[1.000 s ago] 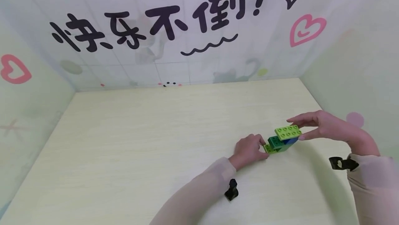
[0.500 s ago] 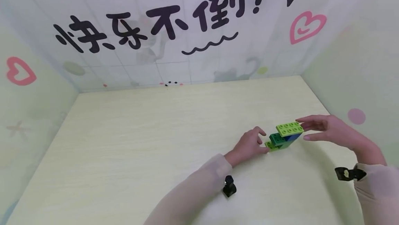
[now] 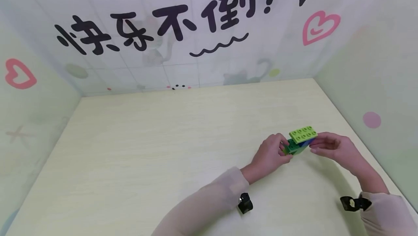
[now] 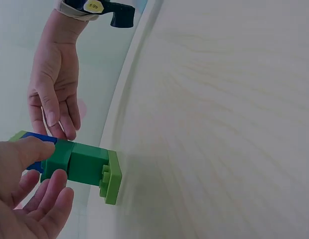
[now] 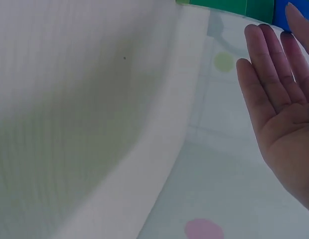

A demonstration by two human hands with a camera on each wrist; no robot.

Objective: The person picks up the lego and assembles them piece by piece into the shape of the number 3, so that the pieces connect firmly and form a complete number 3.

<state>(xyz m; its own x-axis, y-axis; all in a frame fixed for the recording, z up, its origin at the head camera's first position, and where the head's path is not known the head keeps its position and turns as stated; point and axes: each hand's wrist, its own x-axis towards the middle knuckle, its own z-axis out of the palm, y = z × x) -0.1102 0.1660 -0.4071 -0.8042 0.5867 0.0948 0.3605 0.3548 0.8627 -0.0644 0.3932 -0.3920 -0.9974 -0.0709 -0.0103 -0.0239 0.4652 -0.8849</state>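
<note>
A stack of toy building bricks stands at the right of the table, with a light green plate (image 3: 303, 134) on top and a blue brick (image 3: 307, 142) beneath it. Dark green bricks (image 4: 89, 163) form its middle above a light green bottom plate (image 4: 113, 178). My left hand (image 3: 267, 154) holds the stack's left side, thumb and bent fingers about the jutting dark green brick. On the opposite side, my right hand (image 3: 339, 152) has its fingers nearly straight, their tips (image 5: 286, 36) at the blue brick. Whether they press on it, I cannot tell.
The pale wooden table (image 3: 147, 149) extends far to the left. Printed walls enclose it: a back wall (image 3: 183, 69) with dark lettering, and a right wall (image 3: 378, 83) close behind the right hand.
My left hand has moved right and up, from the bottom plate to the dark green brick. The right hand drew off the top plate, then lowered and came back beside the blue brick.
</note>
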